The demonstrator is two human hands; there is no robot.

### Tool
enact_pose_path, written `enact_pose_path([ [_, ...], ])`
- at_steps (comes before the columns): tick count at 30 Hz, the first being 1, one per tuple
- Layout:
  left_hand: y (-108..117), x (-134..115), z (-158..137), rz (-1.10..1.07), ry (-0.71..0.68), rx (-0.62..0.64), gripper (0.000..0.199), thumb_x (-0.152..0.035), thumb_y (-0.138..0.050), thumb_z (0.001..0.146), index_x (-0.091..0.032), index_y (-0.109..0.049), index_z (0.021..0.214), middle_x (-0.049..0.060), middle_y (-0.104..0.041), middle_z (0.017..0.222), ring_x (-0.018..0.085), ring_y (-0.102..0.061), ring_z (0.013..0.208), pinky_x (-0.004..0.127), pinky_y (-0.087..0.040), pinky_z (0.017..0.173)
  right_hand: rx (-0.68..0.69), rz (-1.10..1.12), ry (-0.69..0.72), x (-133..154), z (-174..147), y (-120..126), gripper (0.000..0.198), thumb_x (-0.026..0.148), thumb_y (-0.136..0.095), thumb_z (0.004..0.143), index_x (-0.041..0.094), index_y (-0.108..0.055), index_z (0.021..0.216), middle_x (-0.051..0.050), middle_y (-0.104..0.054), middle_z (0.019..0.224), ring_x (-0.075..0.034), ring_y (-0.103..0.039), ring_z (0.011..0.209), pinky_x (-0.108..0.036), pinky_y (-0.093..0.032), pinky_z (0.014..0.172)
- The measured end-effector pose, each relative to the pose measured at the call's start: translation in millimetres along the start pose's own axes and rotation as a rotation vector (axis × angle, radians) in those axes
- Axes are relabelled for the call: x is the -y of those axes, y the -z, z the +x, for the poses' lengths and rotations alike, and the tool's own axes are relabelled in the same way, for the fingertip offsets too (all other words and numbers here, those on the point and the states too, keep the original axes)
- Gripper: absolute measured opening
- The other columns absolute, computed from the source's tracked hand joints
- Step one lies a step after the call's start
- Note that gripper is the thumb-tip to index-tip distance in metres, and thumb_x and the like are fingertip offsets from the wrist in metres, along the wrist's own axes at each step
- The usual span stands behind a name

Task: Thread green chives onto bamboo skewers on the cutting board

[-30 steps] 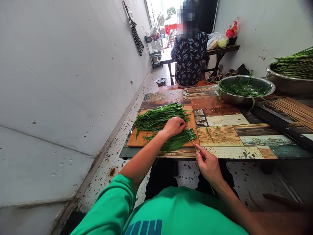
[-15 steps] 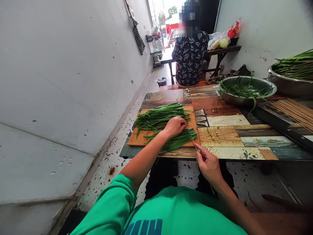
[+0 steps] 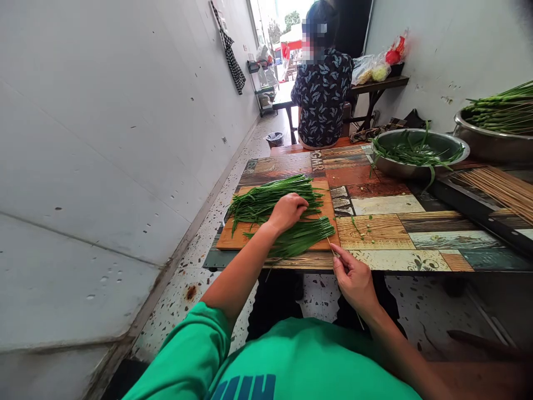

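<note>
My right hand (image 3: 353, 280) pinches a thin bamboo skewer (image 3: 361, 320) near the table's front edge. Its tip meets the cut ends of a flat row of garlic chives (image 3: 306, 236) on the front of the wooden cutting board (image 3: 233, 236). Over the board, between that row and a larger pile of garlic chives (image 3: 270, 194), is my left hand (image 3: 289, 211). Its fingers are curled and pressed together at the near side of the pile; what they hold, if anything, is hidden.
On the right stand a steel bowl (image 3: 420, 158) with loose green leaves and a bigger bowl (image 3: 478, 130) of skewered green stalks. Beside them lie a long knife (image 3: 478, 211) and bamboo skewers (image 3: 499, 189). A person (image 3: 322, 100) sits beyond the table.
My left hand has moved left and slightly away from me, off the front row toward the larger pile. My right hand and the skewer have stayed almost still.
</note>
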State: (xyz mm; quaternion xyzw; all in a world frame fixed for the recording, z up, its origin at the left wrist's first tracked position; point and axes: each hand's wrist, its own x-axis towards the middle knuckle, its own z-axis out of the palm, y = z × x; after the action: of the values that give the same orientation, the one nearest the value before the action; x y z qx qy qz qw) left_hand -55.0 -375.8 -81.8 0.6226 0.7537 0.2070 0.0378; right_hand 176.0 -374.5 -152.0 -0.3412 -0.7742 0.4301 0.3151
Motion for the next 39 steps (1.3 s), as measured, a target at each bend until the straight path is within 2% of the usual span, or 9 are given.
enact_pose_path([
  [2,4,4,2,0.041,0.034,-0.017,0.016,-0.019,-0.061,0.081,-0.015,-0.074,0.090,0.006,-0.068,0.089,0.017,-0.061,0.085,0.027,-0.047,0.083,0.000,0.001,0.007,0,0,1,0.045,0.032,-0.044,0.087,0.007,-0.065,0.119,-0.010,-0.072,0.079,-0.018,-0.065,0.063,-0.028,-0.051,0.056],
  [7,-4,0,9,0.136,-0.001,0.102,0.016,-0.022,-0.061,0.081,-0.018,-0.075,0.088,0.005,-0.067,0.088,0.016,-0.060,0.084,0.026,-0.047,0.082,-0.006,-0.009,0.011,1,-1,2,0.043,0.031,-0.045,0.086,0.011,-0.066,0.119,-0.008,-0.072,0.079,-0.018,-0.065,0.063,-0.026,-0.049,0.053],
  [13,-14,-9,12,0.237,0.034,0.120,0.020,-0.025,-0.060,0.081,-0.019,-0.074,0.093,0.006,-0.068,0.088,0.019,-0.060,0.088,0.029,-0.047,0.084,0.013,-0.003,0.004,3,-1,2,0.047,0.032,-0.043,0.087,0.004,-0.065,0.119,-0.012,-0.072,0.083,-0.020,-0.067,0.071,-0.027,-0.051,0.056],
  [21,-16,-10,10,0.137,0.057,0.085,0.020,-0.017,-0.055,0.079,-0.017,-0.073,0.086,0.005,-0.069,0.084,0.017,-0.061,0.082,0.027,-0.047,0.079,0.015,-0.015,-0.004,3,-1,2,0.048,0.033,-0.043,0.086,0.004,-0.065,0.118,-0.011,-0.072,0.077,-0.022,-0.068,0.071,-0.028,-0.051,0.055],
  [31,-20,-9,8,0.046,0.022,0.064,0.018,-0.014,-0.056,0.077,-0.016,-0.073,0.083,0.005,-0.071,0.083,0.017,-0.062,0.080,0.027,-0.047,0.078,-0.001,-0.020,0.003,2,-1,2,0.045,0.031,-0.044,0.086,0.007,-0.066,0.117,-0.009,-0.072,0.075,-0.020,-0.067,0.069,-0.028,-0.052,0.055],
  [39,-21,-10,7,0.000,-0.016,0.055,0.016,-0.015,-0.058,0.078,-0.015,-0.073,0.084,0.005,-0.071,0.084,0.017,-0.062,0.080,0.026,-0.047,0.078,-0.003,-0.017,0.022,1,-1,1,0.044,0.031,-0.044,0.087,0.009,-0.066,0.118,-0.010,-0.073,0.083,-0.021,-0.069,0.075,-0.029,-0.054,0.062],
])
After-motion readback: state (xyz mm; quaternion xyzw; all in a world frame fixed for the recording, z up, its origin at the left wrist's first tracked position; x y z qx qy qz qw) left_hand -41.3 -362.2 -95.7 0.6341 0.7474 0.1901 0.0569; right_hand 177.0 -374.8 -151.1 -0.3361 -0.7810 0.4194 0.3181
